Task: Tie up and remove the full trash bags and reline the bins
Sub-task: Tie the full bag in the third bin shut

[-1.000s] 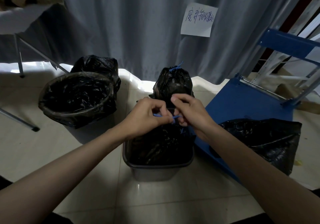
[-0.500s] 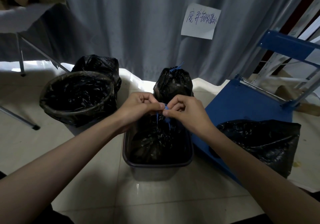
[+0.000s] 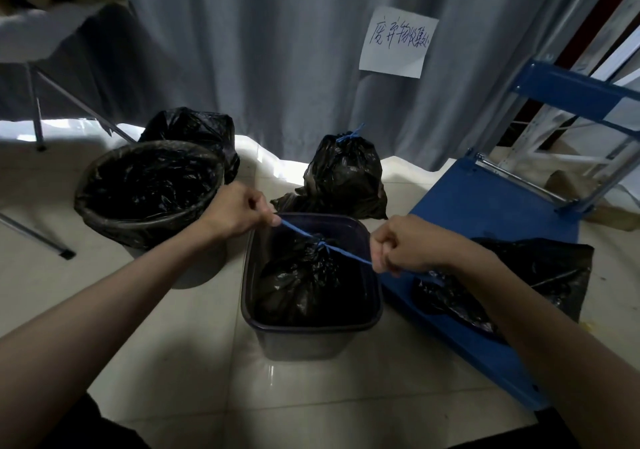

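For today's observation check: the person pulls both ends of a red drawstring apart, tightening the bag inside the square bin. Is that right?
Not quite. The head view shows the drawstring is blue, not red. The left hand and right hand do pull its ends apart, tightening the bag inside the square bin.

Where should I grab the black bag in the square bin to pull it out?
Grab the bag in the square bin by its bunched neck, just under the blue string knot, coming straight down from above. The bin walls wrap its sides, so only the top is free. The neck is gathered thin there, probably easy for fingers to close around. Right now the left hand and right hand pull the string's ends.
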### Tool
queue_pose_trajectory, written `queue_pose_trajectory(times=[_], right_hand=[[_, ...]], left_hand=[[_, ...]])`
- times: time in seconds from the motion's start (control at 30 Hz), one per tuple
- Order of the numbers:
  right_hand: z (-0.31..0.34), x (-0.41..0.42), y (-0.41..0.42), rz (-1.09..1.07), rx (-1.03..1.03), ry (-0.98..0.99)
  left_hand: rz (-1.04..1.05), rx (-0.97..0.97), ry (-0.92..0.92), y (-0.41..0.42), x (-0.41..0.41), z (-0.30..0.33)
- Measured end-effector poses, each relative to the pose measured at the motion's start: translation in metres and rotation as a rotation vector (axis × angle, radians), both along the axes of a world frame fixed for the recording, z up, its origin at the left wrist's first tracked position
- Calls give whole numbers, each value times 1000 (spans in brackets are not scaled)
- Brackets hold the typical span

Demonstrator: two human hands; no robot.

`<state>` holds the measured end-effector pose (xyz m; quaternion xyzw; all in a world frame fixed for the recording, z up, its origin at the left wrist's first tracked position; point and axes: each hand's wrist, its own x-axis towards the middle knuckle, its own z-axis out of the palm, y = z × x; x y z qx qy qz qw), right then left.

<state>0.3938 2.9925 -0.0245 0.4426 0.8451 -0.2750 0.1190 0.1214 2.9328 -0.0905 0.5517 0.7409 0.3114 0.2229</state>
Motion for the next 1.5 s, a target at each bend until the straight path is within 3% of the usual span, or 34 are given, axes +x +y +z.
queue_pose_trajectory(times=[0.17,0.33,0.47,0.63,0.83,0.93,1.07,1.3,1.5], right_hand=[[-23,6,3,42,-93,-192],[-32,5,8,-9,12,-130],[-38,-11,1,-2,-48,-68],[-61,-25,-8,-17,84,-59],[-69,-29,-12,-59,94,10],[-64,-29,-8,-97,56,55],[-53,-31,-8,-70,82,-31],[-51,-32,-15,-9,105,-38],[-48,-28,-13,-24,176,-26]], left_hand=[[-44,-100,255,-2,2,-20],[-135,-161,374,-3,-1,-17],[-297,-185,601,-5,13,-4],[-439,-246,217,-1,37,-17],[-493,-130,195,3,61,-31],[-507,-61,274,0,69,-31],[-501,4,440,-5,77,-27],[-486,62,564,-6,85,-36],[-360,50,310,2,72,-31]])
